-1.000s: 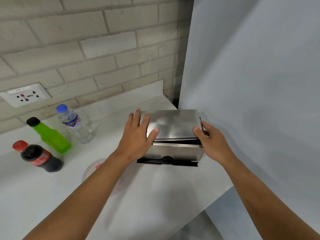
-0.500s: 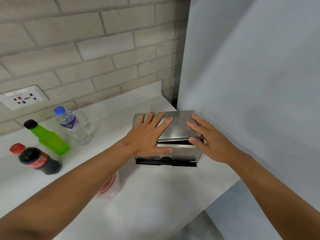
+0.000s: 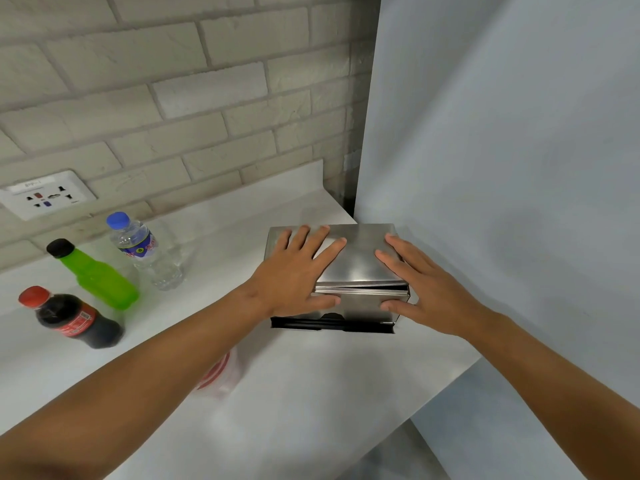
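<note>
Steel dispenser [image 3: 360,308] sits on the counter [image 3: 311,403], its right side just beside the grey side panel [image 3: 502,168]. Both my hands are on its lid [image 3: 360,261]. The left hand [image 3: 294,278] lies at the end away from the panel, the right hand [image 3: 426,289] at the end next to it. Fingers are spread and flat on the steel and pinch nothing. Each thumb lies along the front face under the lid edge.

A thin dark seam shows along the front, so I judge the lid is not fully seated.

To do it well:
- Press down evenly with both palms so the lid doesn't rack.
- Keep the thumbs clear of the seam (pinch risk).
- Keep the box from sliding into the panel.

Three bottles, cola [image 3: 74,318], green [image 3: 93,275] and water [image 3: 145,251], stand well apart from the panel and out of the way.
</note>
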The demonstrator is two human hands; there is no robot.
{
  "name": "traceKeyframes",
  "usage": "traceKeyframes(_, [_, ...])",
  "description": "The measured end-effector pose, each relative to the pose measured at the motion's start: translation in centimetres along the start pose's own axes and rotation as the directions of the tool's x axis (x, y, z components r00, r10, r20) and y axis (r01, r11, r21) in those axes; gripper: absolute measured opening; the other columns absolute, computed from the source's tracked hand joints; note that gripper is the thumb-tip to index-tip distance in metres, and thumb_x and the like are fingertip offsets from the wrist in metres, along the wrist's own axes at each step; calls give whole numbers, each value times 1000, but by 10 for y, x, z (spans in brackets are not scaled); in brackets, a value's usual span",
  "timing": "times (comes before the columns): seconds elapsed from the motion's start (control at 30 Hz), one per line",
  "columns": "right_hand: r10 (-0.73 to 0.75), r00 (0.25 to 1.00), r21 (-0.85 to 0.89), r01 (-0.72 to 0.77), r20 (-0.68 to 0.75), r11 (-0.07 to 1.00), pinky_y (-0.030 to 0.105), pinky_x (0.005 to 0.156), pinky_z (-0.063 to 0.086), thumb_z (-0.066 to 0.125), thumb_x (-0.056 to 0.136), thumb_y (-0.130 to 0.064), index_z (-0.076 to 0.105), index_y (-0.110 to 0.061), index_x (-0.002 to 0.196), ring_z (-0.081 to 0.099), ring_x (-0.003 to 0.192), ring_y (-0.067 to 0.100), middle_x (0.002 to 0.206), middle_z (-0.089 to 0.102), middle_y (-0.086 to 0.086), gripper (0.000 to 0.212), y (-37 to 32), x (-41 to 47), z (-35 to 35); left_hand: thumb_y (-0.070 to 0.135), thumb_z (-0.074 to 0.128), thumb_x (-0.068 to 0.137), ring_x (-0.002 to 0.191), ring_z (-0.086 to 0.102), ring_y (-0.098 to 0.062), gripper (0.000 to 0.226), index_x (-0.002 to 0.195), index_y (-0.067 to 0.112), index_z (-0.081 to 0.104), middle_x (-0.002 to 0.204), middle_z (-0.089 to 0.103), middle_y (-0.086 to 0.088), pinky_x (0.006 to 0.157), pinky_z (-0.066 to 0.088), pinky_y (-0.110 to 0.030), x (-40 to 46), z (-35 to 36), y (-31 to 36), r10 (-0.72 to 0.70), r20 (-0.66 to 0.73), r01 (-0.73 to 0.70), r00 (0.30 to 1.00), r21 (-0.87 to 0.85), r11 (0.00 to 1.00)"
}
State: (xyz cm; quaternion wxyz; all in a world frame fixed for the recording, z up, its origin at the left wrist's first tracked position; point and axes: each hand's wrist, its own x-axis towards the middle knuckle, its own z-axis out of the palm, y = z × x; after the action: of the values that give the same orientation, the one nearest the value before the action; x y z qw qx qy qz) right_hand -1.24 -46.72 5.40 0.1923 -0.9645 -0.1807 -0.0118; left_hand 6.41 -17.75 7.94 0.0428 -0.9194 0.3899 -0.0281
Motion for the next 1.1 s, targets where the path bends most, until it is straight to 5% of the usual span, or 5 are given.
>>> traceKeyframes(0.33, [-8,989,30,12,-145,999,36,116,32,44,96,-65,26,-40,161,19,159,18,172,9,-20,72,4,-10,17,76,42,95,157,18,-42,91,167,27,15,174,19,-13,126,19,-56,-2,-1,3,28,-1,-28,1000,-28,999])
traceKeyframes(0.5, [28,987,47,-21,-158,999,31,115,32,57,96,-55,29,-33,162,18,155,7,172,10,-19,75,3,-12,17,67,49,96,157,21,-41,86,166,24,21,173,22,-14,125,20,-56,-3,-3,10,47,-34,-49,998,-59,997])
traceKeyframes(0.83, [-31,932,7,37,-361,999,43,101,58,69,95,-30,64,-8,140,61,135,29,156,53,12,51,-4,-28,22,22,84,85,134,55,-49,57,138,12,66,147,60,-21,107,46,-57,6,1,38,230,-253,-264,940,-110,958])
traceKeyframes(1.1, [1,896,62,30,-444,998,35,101,58,71,93,-23,70,-7,132,65,128,25,147,63,10,42,-3,-34,30,19,83,86,133,55,-41,49,132,17,69,144,63,-12,107,42,-50,12,11,43,238,-365,-303,900,-131,944])
